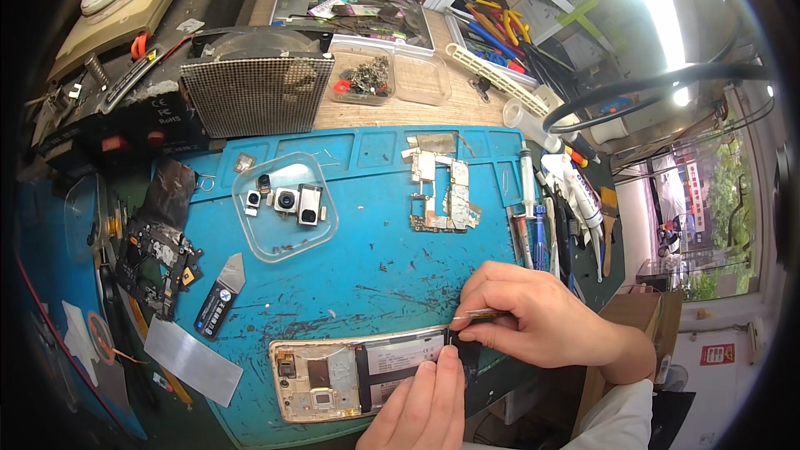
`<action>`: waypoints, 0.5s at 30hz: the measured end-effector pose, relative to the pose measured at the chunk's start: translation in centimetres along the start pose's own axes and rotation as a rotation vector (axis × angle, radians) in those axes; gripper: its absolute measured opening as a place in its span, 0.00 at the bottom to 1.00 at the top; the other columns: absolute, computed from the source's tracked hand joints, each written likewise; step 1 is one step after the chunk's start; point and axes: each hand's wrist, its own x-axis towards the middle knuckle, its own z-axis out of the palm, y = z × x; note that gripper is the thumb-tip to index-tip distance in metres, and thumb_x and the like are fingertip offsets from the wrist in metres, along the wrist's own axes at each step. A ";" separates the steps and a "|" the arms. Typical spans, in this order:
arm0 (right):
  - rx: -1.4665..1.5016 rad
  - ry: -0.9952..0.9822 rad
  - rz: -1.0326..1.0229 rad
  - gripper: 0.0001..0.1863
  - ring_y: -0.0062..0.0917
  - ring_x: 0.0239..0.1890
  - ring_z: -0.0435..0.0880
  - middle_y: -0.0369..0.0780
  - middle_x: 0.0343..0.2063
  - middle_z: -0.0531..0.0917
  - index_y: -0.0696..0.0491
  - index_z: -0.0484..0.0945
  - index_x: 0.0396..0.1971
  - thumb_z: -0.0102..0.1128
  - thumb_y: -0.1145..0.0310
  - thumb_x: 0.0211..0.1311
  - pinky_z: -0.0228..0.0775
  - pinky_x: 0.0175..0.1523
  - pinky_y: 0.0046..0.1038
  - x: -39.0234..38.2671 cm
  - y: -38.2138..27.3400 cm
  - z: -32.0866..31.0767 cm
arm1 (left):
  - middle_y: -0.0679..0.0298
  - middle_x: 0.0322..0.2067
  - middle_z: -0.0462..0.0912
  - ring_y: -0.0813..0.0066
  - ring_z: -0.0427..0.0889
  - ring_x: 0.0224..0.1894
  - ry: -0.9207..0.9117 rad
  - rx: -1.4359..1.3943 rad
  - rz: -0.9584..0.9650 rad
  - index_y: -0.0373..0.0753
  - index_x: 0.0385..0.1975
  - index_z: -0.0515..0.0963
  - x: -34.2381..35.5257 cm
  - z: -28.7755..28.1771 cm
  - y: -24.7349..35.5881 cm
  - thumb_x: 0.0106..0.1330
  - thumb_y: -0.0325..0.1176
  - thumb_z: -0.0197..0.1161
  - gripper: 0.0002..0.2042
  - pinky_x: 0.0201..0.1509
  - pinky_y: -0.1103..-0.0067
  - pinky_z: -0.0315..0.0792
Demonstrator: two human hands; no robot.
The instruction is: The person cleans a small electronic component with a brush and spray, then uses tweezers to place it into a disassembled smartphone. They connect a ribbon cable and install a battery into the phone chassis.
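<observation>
The blue work mat (367, 267) spreads away from both hands, up and to their left. On its near edge lies the opened phone (367, 371), back cover off, its long axis running left to right, so most of the body stretches off to the left of the hands while its right end sits under them. The left hand (421, 408) comes up from below and presses two extended fingers flat on the phone's right part, holding nothing. The right hand (525, 312), just above and to the right, is curled nearly closed, pinching slim metal tweezers (471, 314) whose tips point left toward the phone's right end, right at the left fingertips. Farther up-left of the hands a clear tray (283, 204) holds small camera modules (287, 200).
</observation>
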 end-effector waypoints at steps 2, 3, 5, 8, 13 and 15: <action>0.016 -0.003 0.008 0.08 0.31 0.39 0.85 0.40 0.42 0.81 0.56 0.85 0.44 0.71 0.74 0.67 0.80 0.41 0.28 0.0 0.0 0.0 | 0.56 0.55 0.89 0.65 0.85 0.57 0.003 0.009 -0.005 0.30 0.48 0.88 0.1 0.0 0.1 0.71 0.27 0.58 0.14 0.61 0.75 0.78; 0.026 0.000 -0.002 0.08 0.29 0.38 0.85 0.39 0.42 0.81 0.56 0.85 0.45 0.71 0.74 0.67 0.79 0.40 0.27 0.0 0.1 0.1 | 0.57 0.55 0.89 0.66 0.85 0.57 0.005 0.014 -0.008 0.31 0.48 0.89 0.1 0.0 0.1 0.71 0.27 0.58 0.14 0.61 0.75 0.78; 0.035 -0.001 -0.004 0.09 0.28 0.37 0.85 0.39 0.42 0.81 0.55 0.86 0.45 0.71 0.74 0.68 0.79 0.39 0.26 0.0 0.3 0.1 | 0.57 0.55 0.89 0.66 0.85 0.57 0.003 0.021 -0.016 0.31 0.48 0.89 0.0 0.1 0.2 0.72 0.27 0.58 0.14 0.61 0.75 0.78; 0.040 -0.009 0.009 0.09 0.27 0.36 0.84 0.39 0.42 0.81 0.55 0.86 0.46 0.71 0.74 0.68 0.78 0.38 0.26 -0.1 0.4 0.0 | 0.57 0.55 0.89 0.66 0.86 0.57 0.002 0.030 -0.015 0.32 0.48 0.89 0.0 0.1 0.2 0.72 0.28 0.59 0.13 0.61 0.75 0.78; 0.041 0.022 -0.026 0.09 0.28 0.35 0.84 0.39 0.41 0.81 0.56 0.84 0.45 0.72 0.72 0.68 0.77 0.37 0.26 -0.2 0.3 -0.1 | 0.58 0.55 0.89 0.67 0.86 0.56 0.020 0.035 -0.023 0.33 0.47 0.89 0.0 0.1 0.3 0.73 0.29 0.60 0.13 0.61 0.76 0.78; -0.074 0.083 0.026 0.09 0.28 0.34 0.84 0.38 0.40 0.81 0.55 0.83 0.42 0.74 0.71 0.66 0.77 0.37 0.26 -0.1 -1.0 -0.4 | 0.58 0.55 0.89 0.67 0.86 0.56 0.010 0.046 -0.019 0.33 0.47 0.89 0.1 -0.1 0.1 0.73 0.29 0.60 0.12 0.61 0.77 0.78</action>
